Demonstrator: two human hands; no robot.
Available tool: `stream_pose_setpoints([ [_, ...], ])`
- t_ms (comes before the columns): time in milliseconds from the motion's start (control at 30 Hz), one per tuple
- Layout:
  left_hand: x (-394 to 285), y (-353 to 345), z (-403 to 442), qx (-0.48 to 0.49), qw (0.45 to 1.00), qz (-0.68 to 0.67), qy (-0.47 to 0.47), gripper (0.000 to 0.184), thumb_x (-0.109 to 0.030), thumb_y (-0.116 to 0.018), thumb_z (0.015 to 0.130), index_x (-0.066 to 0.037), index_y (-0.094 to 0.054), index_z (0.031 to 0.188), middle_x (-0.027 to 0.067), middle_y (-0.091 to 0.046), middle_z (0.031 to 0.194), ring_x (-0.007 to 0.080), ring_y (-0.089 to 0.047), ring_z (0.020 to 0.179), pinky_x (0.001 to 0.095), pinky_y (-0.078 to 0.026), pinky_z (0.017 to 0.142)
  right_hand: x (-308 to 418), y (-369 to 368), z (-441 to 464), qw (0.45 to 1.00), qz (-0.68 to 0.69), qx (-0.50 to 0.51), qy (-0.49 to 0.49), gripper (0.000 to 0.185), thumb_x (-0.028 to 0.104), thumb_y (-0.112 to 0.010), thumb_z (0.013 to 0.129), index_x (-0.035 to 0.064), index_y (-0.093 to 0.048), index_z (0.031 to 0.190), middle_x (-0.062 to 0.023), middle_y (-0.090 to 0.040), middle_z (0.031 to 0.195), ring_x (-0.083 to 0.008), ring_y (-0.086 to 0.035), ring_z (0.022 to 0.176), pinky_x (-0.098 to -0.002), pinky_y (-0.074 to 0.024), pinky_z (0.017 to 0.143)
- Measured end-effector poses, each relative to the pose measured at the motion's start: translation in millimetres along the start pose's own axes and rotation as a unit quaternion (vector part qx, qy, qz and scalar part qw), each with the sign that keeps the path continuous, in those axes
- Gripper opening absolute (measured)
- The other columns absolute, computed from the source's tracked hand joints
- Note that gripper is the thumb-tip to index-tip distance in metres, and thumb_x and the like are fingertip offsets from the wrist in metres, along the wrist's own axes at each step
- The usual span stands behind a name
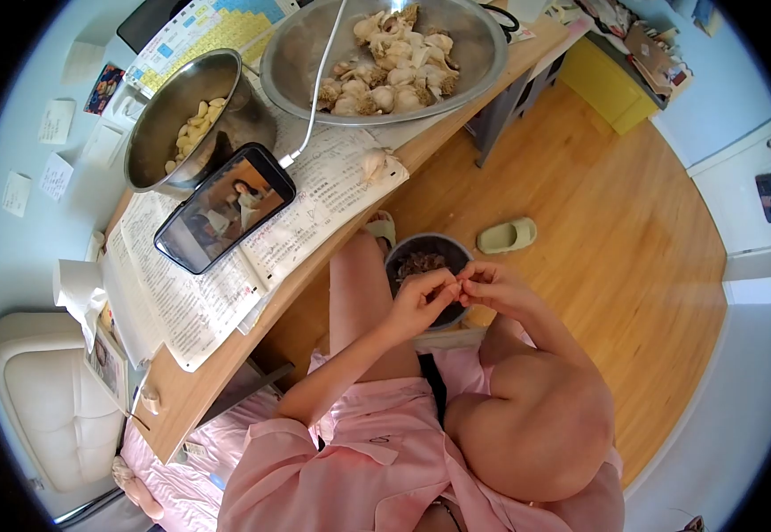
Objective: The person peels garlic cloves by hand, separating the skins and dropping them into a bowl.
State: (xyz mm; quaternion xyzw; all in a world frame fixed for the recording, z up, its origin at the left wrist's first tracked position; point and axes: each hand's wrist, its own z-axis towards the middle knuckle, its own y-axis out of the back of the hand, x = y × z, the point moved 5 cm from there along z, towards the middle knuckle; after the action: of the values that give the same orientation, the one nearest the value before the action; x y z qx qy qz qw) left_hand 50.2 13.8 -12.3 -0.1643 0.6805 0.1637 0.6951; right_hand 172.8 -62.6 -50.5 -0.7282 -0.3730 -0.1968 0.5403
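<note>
Over a dark bin (396, 268) on the floor, my left hand (423, 297) and my right hand (490, 288) meet at the fingertips. Both are closed in a pinch, and what they hold between them is too small to name. Brownish peelings (419, 264) lie inside the bin. A wide metal bowl (284, 66) on the desk holds many whole garlic bulbs (399, 53). Peeled cloves (198, 127) lie in a deeper metal pot (151, 133) to its left. A single garlic piece (375, 165) rests on the printed paper near the desk edge.
A phone (224, 208) with a white cable leans against the pot, over printed sheets (173, 297) on the wooden desk (177, 399). One light green slipper (506, 236) lies on the floor. A yellow box (600, 84) stands at the back right.
</note>
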Motion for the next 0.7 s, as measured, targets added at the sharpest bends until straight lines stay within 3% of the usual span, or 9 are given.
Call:
stream_pose_setpoints([
  [67, 9, 6, -1, -0.01, 0.997, 0.064, 0.034, 0.012, -0.008, -0.053, 0.091, -0.001, -0.055, 0.082, -0.001, -0.053, 0.073, 0.0059, -0.045, 0.066, 0.0216, -0.036, 0.057, 3, -4, 3, 0.998, -0.053, -0.021, 0.024, 0.014, 0.014, -0.063, 0.086, 0.0025, -0.06, 0.093, -0.0056, -0.065, 0.09, -0.0125, -0.062, 0.082, -0.0249, -0.0514, 0.074],
  [200, -4, 13, 5, 0.003, 0.99, 0.136, -0.044, 0.011, -0.008, -0.055, 0.089, 0.001, -0.055, 0.081, 0.0047, -0.052, 0.068, 0.0099, -0.045, 0.06, 0.025, -0.037, 0.053, 10, 1, 4, 0.977, -0.188, -0.045, 0.09, 0.013, 0.007, -0.066, 0.083, 0.0024, -0.059, 0.093, -0.0056, -0.065, 0.091, -0.0112, -0.061, 0.08, -0.0246, -0.0509, 0.072],
  [400, -5, 13, 5, -0.002, 0.981, 0.176, -0.082, 0.011, -0.006, -0.055, 0.087, 0.002, -0.055, 0.08, 0.0092, -0.05, 0.066, 0.0148, -0.045, 0.054, 0.0283, -0.036, 0.048, 33, -16, -6, 0.885, -0.428, -0.121, 0.137, 0.014, 0.009, -0.07, 0.079, 0.0002, -0.061, 0.083, -0.0038, -0.065, 0.078, -0.0079, -0.059, 0.072, -0.0221, -0.0475, 0.065],
  [500, -10, 12, 3, -0.019, 0.984, 0.161, -0.078, 0.011, -0.006, -0.055, 0.087, 0.002, -0.055, 0.079, 0.0083, -0.048, 0.065, 0.0141, -0.045, 0.054, 0.0275, -0.035, 0.049, 35, -19, -7, 0.884, -0.419, -0.121, 0.167, 0.015, 0.008, -0.071, 0.078, -0.0007, -0.06, 0.085, -0.0056, -0.065, 0.078, -0.0082, -0.059, 0.07, -0.0225, -0.0479, 0.063],
  [600, -13, 13, 2, -0.034, 0.988, 0.136, -0.059, 0.012, -0.006, -0.055, 0.087, 0.001, -0.055, 0.078, 0.0077, -0.046, 0.064, 0.0135, -0.044, 0.054, 0.0268, -0.035, 0.048, 32, -23, -5, 0.934, -0.306, -0.098, 0.155, 0.016, 0.006, -0.071, 0.077, -0.0007, -0.06, 0.085, -0.0064, -0.065, 0.078, -0.0085, -0.06, 0.07, -0.0226, -0.0482, 0.062],
  [700, -11, 15, 3, -0.036, 0.993, 0.114, -0.025, 0.011, -0.006, -0.055, 0.087, 0.001, -0.054, 0.078, 0.0072, -0.045, 0.064, 0.0127, -0.044, 0.055, 0.0263, -0.034, 0.048, 40, -34, -8, 0.906, -0.366, -0.091, 0.192, 0.014, 0.006, -0.07, 0.078, -0.0002, -0.06, 0.086, -0.006, -0.066, 0.079, -0.0092, -0.061, 0.071, -0.0228, -0.0486, 0.062],
])
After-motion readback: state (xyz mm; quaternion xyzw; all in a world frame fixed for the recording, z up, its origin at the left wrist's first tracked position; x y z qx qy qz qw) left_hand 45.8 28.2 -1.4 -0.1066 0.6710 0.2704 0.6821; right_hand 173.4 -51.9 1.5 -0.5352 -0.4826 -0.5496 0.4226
